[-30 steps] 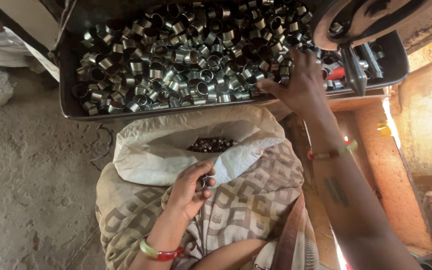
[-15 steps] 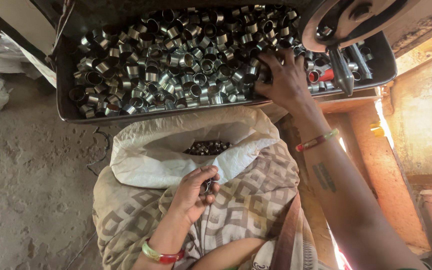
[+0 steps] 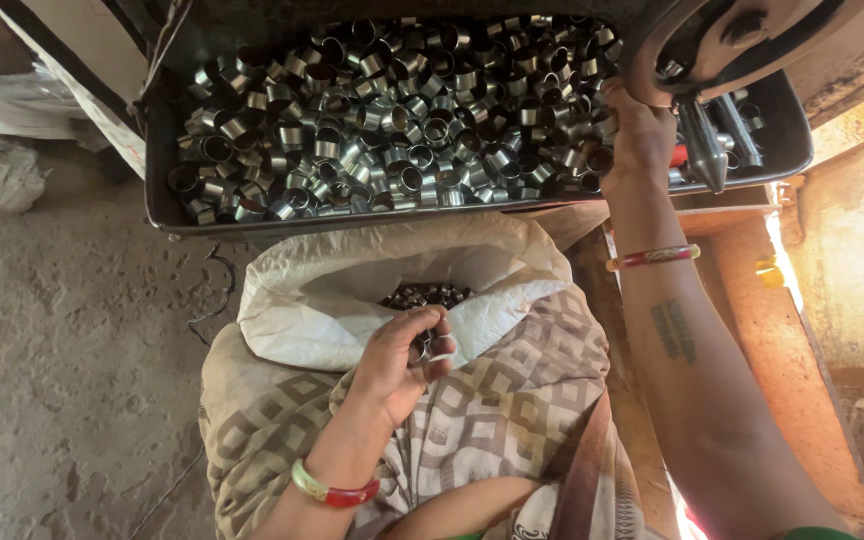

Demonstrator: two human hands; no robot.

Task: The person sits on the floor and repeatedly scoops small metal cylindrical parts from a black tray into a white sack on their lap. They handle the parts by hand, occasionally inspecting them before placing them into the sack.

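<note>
From my seat I read this as the sorting step, midway through a handful. The left hand (image 3: 399, 362) sits curled over the mouth of the white sack (image 3: 302, 300), fingers closed around one or two short metal rings (image 3: 422, 348), with a small dark heap of the same rings (image 3: 428, 295) already lying inside the sack just beyond the knuckles. The right hand (image 3: 638, 130) is stretched up to the far right end of the dark metal tray (image 3: 167, 205), resting among the shiny ring sleeves (image 3: 392, 120) that fill it. Its fingers are bent down into the pile, but a machine wheel and lever (image 3: 712, 60) overhang them, so I cannot tell whether they are closed on a piece or merely touching the heap (the view there is dim and crowded).

The patterned cloth (image 3: 512, 400) over the lap holds the sack's open edge upright.

My judgement is that the next move calls for the left fingers to part over the sack opening, well inside its rim, so the rings drop onto the heap and not onto the cloth; the right hand needs a firm pinch before lifting clear of the lever.
</note>
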